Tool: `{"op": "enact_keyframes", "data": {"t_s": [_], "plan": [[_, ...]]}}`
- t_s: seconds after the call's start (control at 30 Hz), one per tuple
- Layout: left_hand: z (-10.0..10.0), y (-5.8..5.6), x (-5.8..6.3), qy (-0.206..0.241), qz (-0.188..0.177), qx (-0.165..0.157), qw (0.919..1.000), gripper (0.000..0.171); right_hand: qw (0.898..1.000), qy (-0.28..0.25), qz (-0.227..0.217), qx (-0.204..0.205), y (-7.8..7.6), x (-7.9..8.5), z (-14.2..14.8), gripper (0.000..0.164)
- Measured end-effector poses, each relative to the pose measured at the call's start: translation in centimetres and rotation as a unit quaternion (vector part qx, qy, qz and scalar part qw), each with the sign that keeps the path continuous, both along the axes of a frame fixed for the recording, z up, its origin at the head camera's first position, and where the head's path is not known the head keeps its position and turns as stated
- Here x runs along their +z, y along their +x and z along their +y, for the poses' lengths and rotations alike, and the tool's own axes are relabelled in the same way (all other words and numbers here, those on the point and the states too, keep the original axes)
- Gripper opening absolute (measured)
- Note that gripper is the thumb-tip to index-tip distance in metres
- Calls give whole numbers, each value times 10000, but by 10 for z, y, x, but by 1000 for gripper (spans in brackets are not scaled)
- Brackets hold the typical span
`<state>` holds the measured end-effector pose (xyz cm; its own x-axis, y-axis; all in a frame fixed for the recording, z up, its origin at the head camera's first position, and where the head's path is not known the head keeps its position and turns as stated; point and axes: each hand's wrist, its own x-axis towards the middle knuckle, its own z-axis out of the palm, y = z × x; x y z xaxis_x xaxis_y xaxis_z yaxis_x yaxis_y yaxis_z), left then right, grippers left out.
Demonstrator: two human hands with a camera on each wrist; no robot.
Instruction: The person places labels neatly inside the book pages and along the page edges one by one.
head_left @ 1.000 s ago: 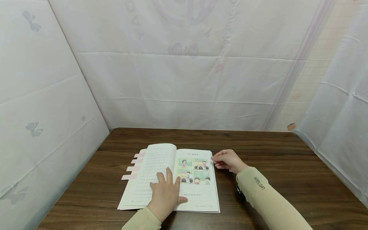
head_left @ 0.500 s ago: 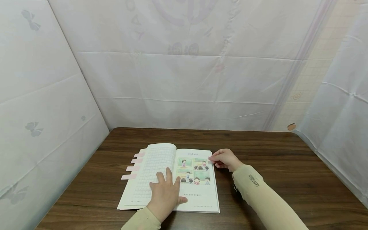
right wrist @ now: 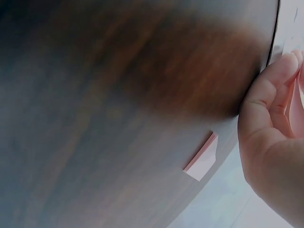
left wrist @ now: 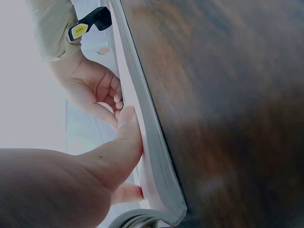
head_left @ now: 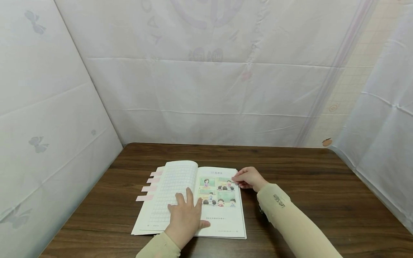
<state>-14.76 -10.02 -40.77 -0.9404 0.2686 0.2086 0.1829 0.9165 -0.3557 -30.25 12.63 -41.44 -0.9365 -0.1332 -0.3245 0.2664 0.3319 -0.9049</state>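
Note:
An open workbook (head_left: 222, 226) lies on the table, its left page ruled with grids and its right page bearing four-panel cartoon pictures. My left hand (head_left: 184, 218) rests across the gutter with fingers spread, thumb on the right page. At the upper right edge of that page, my right hand (head_left: 251, 178) has thumb and fingertips over the paper's margin. The right wrist view shows this hand pinching a pink sticky tab (right wrist: 298, 109). Several pink sticky tabs (head_left: 149, 189) stick out from the book's left edge.
A small pad of pink sticky notes (right wrist: 203, 157) lies on the dark wooden table (head_left: 306, 172), beside my right hand. White patterned cloth (head_left: 206, 89) hangs behind the table and at both sides. A black wrist strap device (left wrist: 90, 23) sits on my right sleeve.
My right hand has shifted slightly left, from beside the right page's edge to over its margin, carrying the pink sticky tab. The left hand and the workbook have stayed put.

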Motion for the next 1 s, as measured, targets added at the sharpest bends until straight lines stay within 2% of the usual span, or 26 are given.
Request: {"op": "enact_keyframes", "data": {"t_s": [0.27, 1.0], "plan": [[1, 0, 0, 20, -120, 13, 9999, 77, 9999, 27, -7, -114, -3, -2, -1, 12], [-1, 1, 1, -58, 54, -85, 9999, 78, 9998, 129, -129, -125, -9, 5, -5, 11]]}}
